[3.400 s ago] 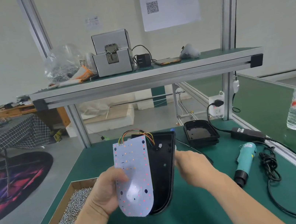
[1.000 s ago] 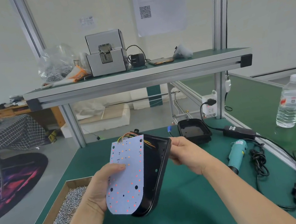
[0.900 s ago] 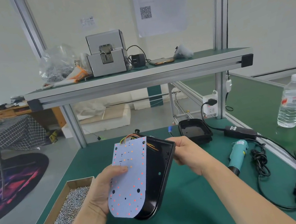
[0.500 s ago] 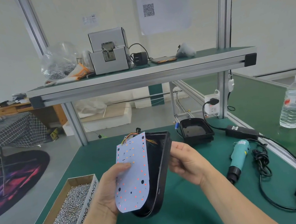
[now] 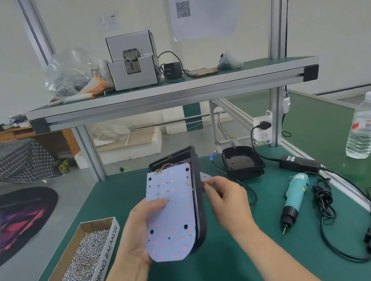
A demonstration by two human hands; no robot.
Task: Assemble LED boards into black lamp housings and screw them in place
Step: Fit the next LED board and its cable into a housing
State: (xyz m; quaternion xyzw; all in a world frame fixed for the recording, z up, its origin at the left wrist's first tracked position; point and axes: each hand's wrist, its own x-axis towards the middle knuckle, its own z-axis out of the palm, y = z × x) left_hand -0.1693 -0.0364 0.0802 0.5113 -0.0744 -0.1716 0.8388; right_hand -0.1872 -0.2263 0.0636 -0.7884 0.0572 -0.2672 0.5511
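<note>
- Starting at eight o'clock on the green bench [image 5: 225, 277], we find a cardboard box [image 5: 104, 250] of loose screws;
- at the centre, our left hand [image 5: 137, 235] grips the LED board [image 5: 172, 215], thumb flat on its dotted face, the other fingers hidden behind; the board leans tilted against the open side of the black housing [image 5: 199, 201], and coloured wires join the two at twelve o'clock;
- at three o'clock of the housing, our right hand [image 5: 229, 202] has its fingers curled, thumb and forefinger pinching the housing's right edge;
- at one o'clock a second housing [image 5: 242, 161] lies open side up;
- at four o'clock a teal electric screwdriver [image 5: 294, 198] lies untouched; at two o'clock a water bottle [image 5: 363, 126] stands upright.
</note>
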